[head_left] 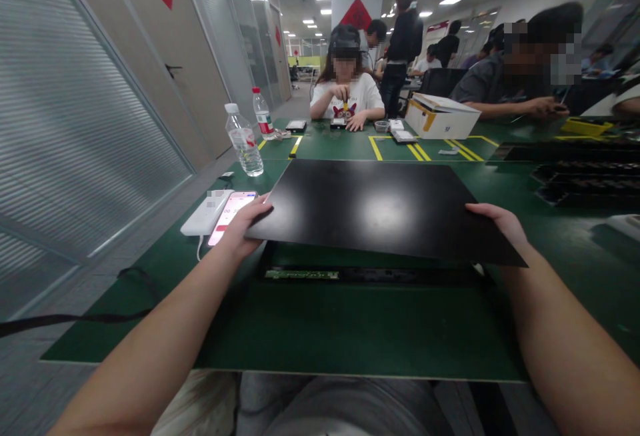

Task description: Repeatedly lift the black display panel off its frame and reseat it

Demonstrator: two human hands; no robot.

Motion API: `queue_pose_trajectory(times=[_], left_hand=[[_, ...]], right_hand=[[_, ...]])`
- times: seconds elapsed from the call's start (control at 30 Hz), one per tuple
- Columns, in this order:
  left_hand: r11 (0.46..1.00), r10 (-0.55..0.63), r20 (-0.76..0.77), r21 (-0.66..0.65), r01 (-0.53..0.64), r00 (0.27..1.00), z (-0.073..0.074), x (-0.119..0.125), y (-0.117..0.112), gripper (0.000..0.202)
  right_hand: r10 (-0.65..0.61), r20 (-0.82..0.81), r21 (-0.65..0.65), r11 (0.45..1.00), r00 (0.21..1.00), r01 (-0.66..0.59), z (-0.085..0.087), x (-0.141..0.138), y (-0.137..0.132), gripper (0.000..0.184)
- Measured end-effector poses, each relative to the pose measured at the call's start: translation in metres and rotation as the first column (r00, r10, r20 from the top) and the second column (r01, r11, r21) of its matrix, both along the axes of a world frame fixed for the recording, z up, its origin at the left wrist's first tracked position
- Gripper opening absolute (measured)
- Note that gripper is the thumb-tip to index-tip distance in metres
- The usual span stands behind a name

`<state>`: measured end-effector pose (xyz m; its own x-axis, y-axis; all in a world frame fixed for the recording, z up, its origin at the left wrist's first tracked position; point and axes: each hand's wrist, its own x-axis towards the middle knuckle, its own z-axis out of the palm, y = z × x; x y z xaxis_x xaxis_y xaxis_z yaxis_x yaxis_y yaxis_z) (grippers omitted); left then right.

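Note:
A thin, glossy black panel point(360, 206), like a bare display screen, is held tilted above the green table point(360, 329). My left hand point(247, 223) grips its left edge, thumb on top and the other fingers largely hidden beneath. At the opposite side, my right hand point(503, 226) is closed on the right edge, its thumb showing at the rim. Under the panel lies a dark frame point(400, 277), mostly covered, with a green circuit board strip point(301, 275) along its near side.
Left of the panel are a lit phone point(231, 217), a white power bank point(205, 215) and a water bottle point(244, 143). Dark stacked frames point(585, 179) lie at the right. Across the table, a person point(347, 93) works near a white box point(441, 119).

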<state>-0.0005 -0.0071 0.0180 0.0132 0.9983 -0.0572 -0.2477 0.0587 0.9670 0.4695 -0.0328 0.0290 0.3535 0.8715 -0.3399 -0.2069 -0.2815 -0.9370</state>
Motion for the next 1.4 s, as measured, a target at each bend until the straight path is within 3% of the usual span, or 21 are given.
queue_pose_trajectory(times=[0.07, 0.1, 0.2, 0.3, 0.4, 0.5, 0.77, 1.1, 1.4], left_hand=[[0.998, 0.053, 0.027, 0.029, -0.054, 0.998, 0.001, -0.005, 0.003, 0.046], [0.996, 0.078, 0.042, 0.032, -0.079, 0.996, 0.002, -0.008, 0.004, 0.045], [0.991, 0.127, 0.048, 0.033, -0.129, 0.991, 0.005, -0.014, 0.006, 0.045], [0.986, 0.157, 0.016, 0.058, -0.158, 0.987, 0.011, -0.014, 0.004, 0.045], [0.984, 0.160, 0.009, 0.073, -0.160, 0.987, 0.013, -0.010, 0.003, 0.034], [0.985, 0.160, 0.033, 0.061, -0.162, 0.987, 0.012, -0.005, 0.003, 0.023], [0.989, 0.146, 0.033, 0.023, -0.146, 0.989, 0.003, 0.002, 0.002, 0.016], [0.984, 0.172, -0.008, 0.040, -0.172, 0.985, -0.006, 0.001, 0.003, 0.026], [0.991, 0.127, -0.132, 0.045, -0.122, 0.983, -0.013, -0.001, 0.003, 0.019]], right_hand=[[0.017, -0.077, -0.174, 0.984, 0.997, -0.030, 0.003, -0.008, -0.002, 0.018], [0.069, -0.102, -0.195, 0.977, 0.992, -0.088, 0.003, -0.010, -0.002, 0.018], [0.252, -0.041, -0.118, 0.960, 0.967, -0.255, -0.003, -0.006, 0.004, 0.018], [0.347, 0.042, -0.028, 0.938, 0.937, -0.347, -0.014, 0.006, 0.014, 0.015], [0.306, 0.065, -0.005, 0.952, 0.950, -0.307, -0.021, 0.014, 0.019, 0.017], [0.180, 0.096, -0.012, 0.984, 0.979, -0.180, -0.022, 0.014, 0.020, 0.020], [0.028, 0.197, -0.019, 1.000, 0.980, -0.025, -0.020, 0.015, 0.021, 0.022], [0.007, 0.302, -0.014, 1.000, 0.953, -0.003, -0.021, 0.015, 0.022, 0.016], [0.004, 0.365, 0.002, 1.000, 0.931, -0.005, -0.029, 0.022, 0.026, 0.011]])
